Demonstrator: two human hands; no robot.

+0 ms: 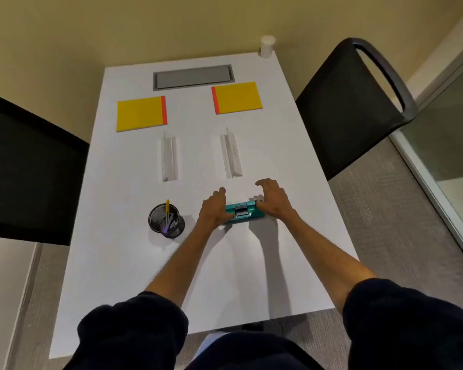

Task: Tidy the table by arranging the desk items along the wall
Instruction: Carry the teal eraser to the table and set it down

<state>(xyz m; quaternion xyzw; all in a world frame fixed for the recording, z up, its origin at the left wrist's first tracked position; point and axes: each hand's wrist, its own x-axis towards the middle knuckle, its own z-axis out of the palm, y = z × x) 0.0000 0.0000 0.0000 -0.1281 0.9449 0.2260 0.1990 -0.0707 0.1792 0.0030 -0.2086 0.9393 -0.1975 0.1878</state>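
Big white table [225, 263] here, one yellow notepad [139, 114] at 11 o'clock, a second notepad [238, 98] at 1, and a mesh pen cup [166, 220] around 7. The teal box [247, 210] sits at the cup's 3 o'clock, nowhere near the wall [145, 28]. The left hand [213, 209] is gripping its left end, while the right hand [274, 200] is loose, with the thumb on the right end and the fingers arched off it.

box [242, 212]: ends hidden under left hand [214, 209] and right hand [274, 200], kind unclear, right hand's hold unclear | cup [166, 222]: contents blurred | left chair [24, 166]: cut by frame edge | right chair [353, 108]: seat behind bench [225, 276] | right stand [231, 153]: marking unreadable | bench: near edge behind sleeves [134, 335]
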